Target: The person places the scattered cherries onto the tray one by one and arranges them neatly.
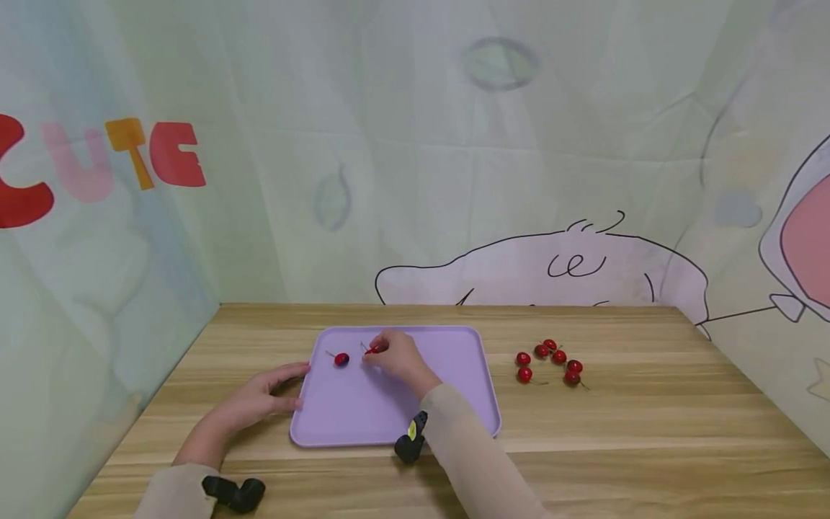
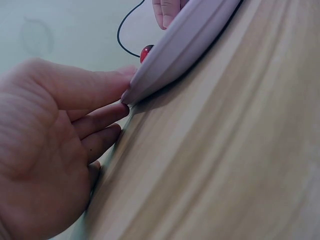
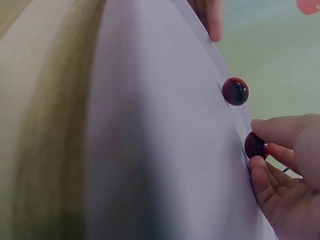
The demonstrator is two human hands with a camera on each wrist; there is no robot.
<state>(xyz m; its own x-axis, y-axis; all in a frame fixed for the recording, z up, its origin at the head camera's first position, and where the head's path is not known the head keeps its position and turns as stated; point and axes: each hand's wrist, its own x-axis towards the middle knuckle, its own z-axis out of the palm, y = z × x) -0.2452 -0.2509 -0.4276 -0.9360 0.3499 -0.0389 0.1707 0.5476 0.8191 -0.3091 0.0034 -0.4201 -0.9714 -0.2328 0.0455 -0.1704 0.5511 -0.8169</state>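
Observation:
On a light purple tray [image 1: 434, 360], my right hand [image 1: 400, 358] pinches a red cherry [image 3: 255, 145] between thumb and fingertips, low over the tray's surface. The held cherry's stem sticks out to the upper left in the head view. Just left of it lies another cherry [image 1: 341, 359], dark red on one side, its stem also toward the upper left. My left hand [image 1: 261, 396] is at the tray's left edge, its spread fingers and thumb touching the rim. The left wrist view shows the thumb [image 2: 107, 85] against the tray's side, with the other fingertips lower down.
Right of the tray, several stemmed cherries [image 1: 559, 357] lie in a loose cluster on the wood-grain table [image 1: 616, 447]. Behind the table and along its left side hangs a printed cloth backdrop [image 1: 324, 180]. Black camera mounts sit on both wrists, over beige sleeves.

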